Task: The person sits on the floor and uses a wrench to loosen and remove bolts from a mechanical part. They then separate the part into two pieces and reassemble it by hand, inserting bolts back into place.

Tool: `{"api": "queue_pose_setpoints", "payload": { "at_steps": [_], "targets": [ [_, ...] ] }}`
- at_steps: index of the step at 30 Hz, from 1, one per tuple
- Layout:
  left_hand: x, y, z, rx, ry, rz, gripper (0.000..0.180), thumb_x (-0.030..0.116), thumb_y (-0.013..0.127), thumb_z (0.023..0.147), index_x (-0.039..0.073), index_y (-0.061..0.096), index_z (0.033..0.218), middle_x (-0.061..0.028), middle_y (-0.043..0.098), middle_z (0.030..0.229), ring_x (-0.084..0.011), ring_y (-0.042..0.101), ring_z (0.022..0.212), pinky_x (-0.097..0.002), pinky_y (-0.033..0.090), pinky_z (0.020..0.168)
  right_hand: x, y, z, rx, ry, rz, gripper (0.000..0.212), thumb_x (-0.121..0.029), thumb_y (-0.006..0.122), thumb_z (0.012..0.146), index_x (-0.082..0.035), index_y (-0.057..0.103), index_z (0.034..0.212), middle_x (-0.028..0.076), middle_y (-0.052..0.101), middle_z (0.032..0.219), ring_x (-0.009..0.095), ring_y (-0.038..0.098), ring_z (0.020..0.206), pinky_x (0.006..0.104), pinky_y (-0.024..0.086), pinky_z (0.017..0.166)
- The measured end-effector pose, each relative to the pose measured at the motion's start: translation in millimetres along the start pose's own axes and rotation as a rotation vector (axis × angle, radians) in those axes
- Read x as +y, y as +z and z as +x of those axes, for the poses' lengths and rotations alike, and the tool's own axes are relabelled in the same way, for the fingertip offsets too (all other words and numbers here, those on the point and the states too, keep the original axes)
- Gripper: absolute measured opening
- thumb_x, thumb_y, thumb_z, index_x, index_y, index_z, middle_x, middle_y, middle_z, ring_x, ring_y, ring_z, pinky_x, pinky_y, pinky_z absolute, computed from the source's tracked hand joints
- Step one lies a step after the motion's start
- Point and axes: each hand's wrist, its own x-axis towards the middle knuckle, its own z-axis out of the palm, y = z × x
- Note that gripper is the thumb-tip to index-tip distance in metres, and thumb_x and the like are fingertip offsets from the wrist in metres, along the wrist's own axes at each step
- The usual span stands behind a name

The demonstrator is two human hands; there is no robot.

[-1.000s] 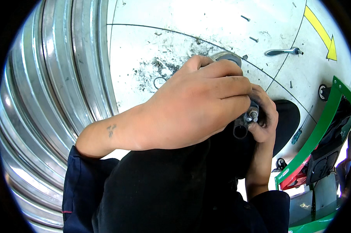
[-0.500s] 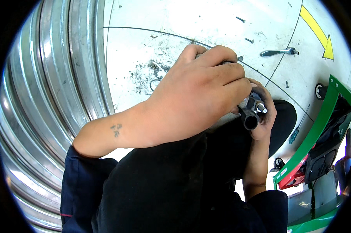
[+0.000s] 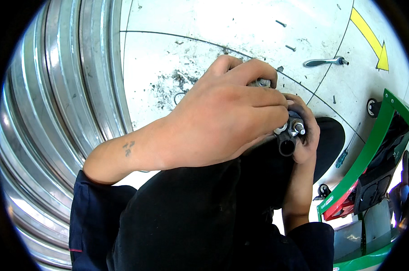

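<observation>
A dark metal unit that looks like a starter motor (image 3: 286,143) is held up over my lap, mostly hidden by my fingers. Its round black socket and a silver threaded stud (image 3: 299,128) show between my hands. My left hand (image 3: 234,110) lies across the top from the left, its fingers bent over the far side. Under those fingers a bit of silver metal (image 3: 262,83) shows. From the right, my right hand (image 3: 309,128) wraps round the unit's side, thumb and fingers closed on it.
On the pale floor lie a ratchet wrench (image 3: 324,62), several bolts (image 3: 281,23), a screwdriver (image 3: 347,147), a black ring (image 3: 179,97) and dark grit (image 3: 168,86). A green wheeled frame (image 3: 362,167) stands at right. Ribbed metal shutter slats (image 3: 64,81) rise along the left.
The unit has shifted slightly left and down, and my left hand with it. The left fingers have moved so that silver metal now shows beneath them.
</observation>
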Motion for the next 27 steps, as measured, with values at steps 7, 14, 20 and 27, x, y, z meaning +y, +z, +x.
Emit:
{"api": "queue_pose_setpoints", "payload": {
  "at_steps": [7,14,20,27],
  "targets": [
    [2,6,-1,0.070,-0.026,0.089,0.020,0.012,0.079,0.076,0.011,0.071,0.094,-0.0062,0.068,0.115,-0.0306,0.052,0.125,-0.0472,0.037,0.096,-6,-11,7,-0.075,0.105,0.052,0.078,-0.055,0.073,0.081,0.007,0.059,0.126,0.026,0.056,0.127,0.034,0.058,0.117,0.0421,0.045,0.099],
    [12,17,-9,0.134,-0.069,0.141,0.021,0.017,0.081,0.073,0.013,0.072,0.092,-0.0043,0.066,0.119,-0.0295,0.050,0.128,-0.0485,0.038,0.093,3,-11,-1,-0.075,0.024,0.089,0.073,-0.049,0.075,0.082,0.005,0.058,0.127,0.028,0.055,0.127,0.036,0.058,0.118,0.0445,0.047,0.098],
    [14,23,-5,0.141,0.012,0.282,0.014,0.015,0.077,0.077,0.012,0.071,0.089,-0.0036,0.065,0.113,-0.0308,0.054,0.119,-0.0445,0.041,0.086,13,8,-13,0.100,-0.126,-0.030,0.065,-0.041,0.070,0.087,-0.001,0.050,0.135,0.029,0.053,0.131,0.035,0.056,0.122,0.0462,0.044,0.102],
    [18,14,4,-0.009,0.015,0.156,0.019,0.017,0.079,0.073,0.013,0.070,0.090,-0.0022,0.064,0.107,-0.0279,0.054,0.111,-0.0392,0.041,0.081,31,36,-41,0.313,-0.137,0.017,0.074,-0.047,0.072,0.087,-0.004,0.040,0.139,0.027,0.045,0.141,0.035,0.050,0.129,0.0461,0.039,0.108]
  ]
}}
